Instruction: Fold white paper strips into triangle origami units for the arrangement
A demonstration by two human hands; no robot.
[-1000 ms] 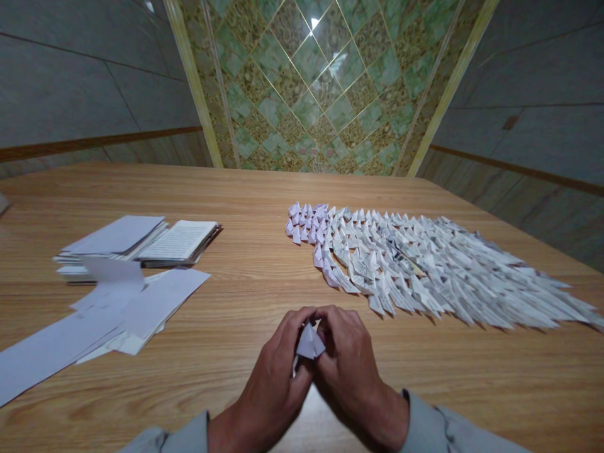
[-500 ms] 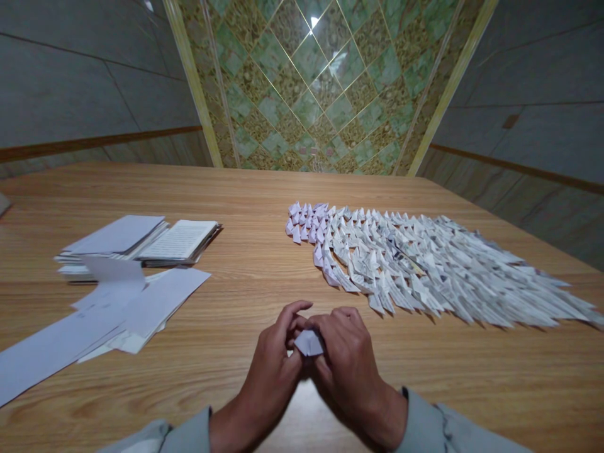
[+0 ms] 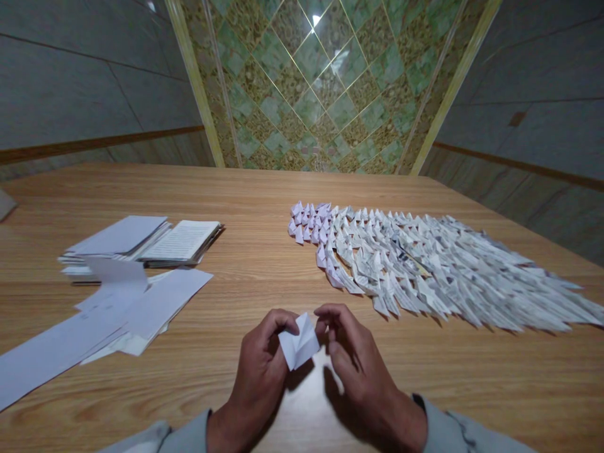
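Observation:
Between thumb and fingers, my left hand (image 3: 264, 355) pinches a small folded white paper (image 3: 299, 343), which has a diagonal crease and several pointed corners. Just to its right is my right hand (image 3: 358, 358), fingers curved and thumb apart, with nothing visible in its grasp. Its fingertips come close to the paper's upper right edge; whether they touch it I cannot tell. Beyond the hands, rows of folded paper boats (image 3: 425, 270) cover the right side of the table, with a lilac group (image 3: 309, 220) at their left end.
Loose white sheets (image 3: 70, 346) lie spread at the left of the wooden table (image 3: 255, 251). Behind them are a stack of blank paper (image 3: 117, 234) and a stack of printed pages (image 3: 182, 240). A tiled wall (image 3: 311, 94) rises past the far edge.
My right hand has come off the folded paper and shifted right. The paper, earlier mostly hidden between both hands, now shows a wider, flatter face in my left hand.

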